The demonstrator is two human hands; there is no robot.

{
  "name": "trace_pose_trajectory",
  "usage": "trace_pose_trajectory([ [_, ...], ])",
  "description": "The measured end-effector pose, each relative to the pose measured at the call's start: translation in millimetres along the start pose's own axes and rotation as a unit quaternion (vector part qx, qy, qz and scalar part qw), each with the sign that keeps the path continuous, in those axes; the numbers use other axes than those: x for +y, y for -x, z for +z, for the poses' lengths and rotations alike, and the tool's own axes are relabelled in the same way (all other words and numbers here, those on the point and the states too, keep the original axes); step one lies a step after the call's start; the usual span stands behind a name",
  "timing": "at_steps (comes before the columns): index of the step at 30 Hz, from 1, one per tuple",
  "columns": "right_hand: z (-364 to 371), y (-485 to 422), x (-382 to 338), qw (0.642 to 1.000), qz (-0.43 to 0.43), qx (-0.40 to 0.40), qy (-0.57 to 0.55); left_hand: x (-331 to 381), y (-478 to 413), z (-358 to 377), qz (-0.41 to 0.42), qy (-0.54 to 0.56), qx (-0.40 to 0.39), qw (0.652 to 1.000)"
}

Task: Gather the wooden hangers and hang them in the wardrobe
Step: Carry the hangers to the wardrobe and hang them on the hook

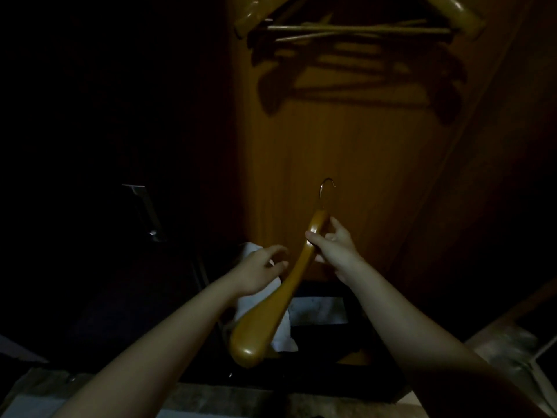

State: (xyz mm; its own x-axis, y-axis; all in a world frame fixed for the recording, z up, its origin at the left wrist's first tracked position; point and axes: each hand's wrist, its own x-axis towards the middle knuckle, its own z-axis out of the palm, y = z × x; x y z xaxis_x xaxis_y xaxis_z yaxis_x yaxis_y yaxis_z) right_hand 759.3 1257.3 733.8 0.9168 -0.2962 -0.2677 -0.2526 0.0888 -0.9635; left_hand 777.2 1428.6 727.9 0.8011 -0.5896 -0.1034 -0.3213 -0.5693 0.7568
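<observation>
A dim home closet: wooden wardrobe holding hung wooden hangers.

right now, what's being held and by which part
The right hand grips the wooden hanger just below its hook; whether the left hand touches it is unclear.

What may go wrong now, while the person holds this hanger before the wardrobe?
1. Only the right hand clearly grips the hanger, near its neck; the low end may swing or slip.
2. The hung hangers crowd together above, so the hook may catch one.
3. Dim light makes aiming harder.
</observation>
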Motion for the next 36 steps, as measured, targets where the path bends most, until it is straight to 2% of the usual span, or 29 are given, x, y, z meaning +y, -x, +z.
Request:
trace_pose_trajectory([
  [6,-31,4,-41,0.995,-0.030,-0.092,0.007,10,-27,-27,-0.003,-0.084,0.057,0.995],
  [15,-73,0,-124,0.981,-0.113,-0.122,0.102,83,-81,-51,0.126,-0.141,0.156,0.969],
  [21,-98,-8,-173,0.969,-0.131,-0.203,0.055,112,-119,-76,0.181,-0.102,0.200,0.958],
  [24,-106,-15,-190,0.964,-0.141,-0.225,0.037,128,-132,-82,0.222,-0.125,0.245,0.936],
  [27,-118,-18,-212,0.957,-0.174,-0.197,0.125,139,-144,-90,0.242,-0.185,0.284,0.909],
  [32,-130,-28,-258,0.923,-0.271,-0.110,0.251,173,-162,-112,0.246,-0.255,0.369,0.859],
  [33,-129,-33,-266,0.902,-0.310,-0.067,0.292,181,-166,-117,0.251,-0.265,0.382,0.849],
  [36,-128,-49,-286,0.809,-0.427,0.058,0.400,208,-182,-138,0.253,-0.295,0.419,0.820],
])
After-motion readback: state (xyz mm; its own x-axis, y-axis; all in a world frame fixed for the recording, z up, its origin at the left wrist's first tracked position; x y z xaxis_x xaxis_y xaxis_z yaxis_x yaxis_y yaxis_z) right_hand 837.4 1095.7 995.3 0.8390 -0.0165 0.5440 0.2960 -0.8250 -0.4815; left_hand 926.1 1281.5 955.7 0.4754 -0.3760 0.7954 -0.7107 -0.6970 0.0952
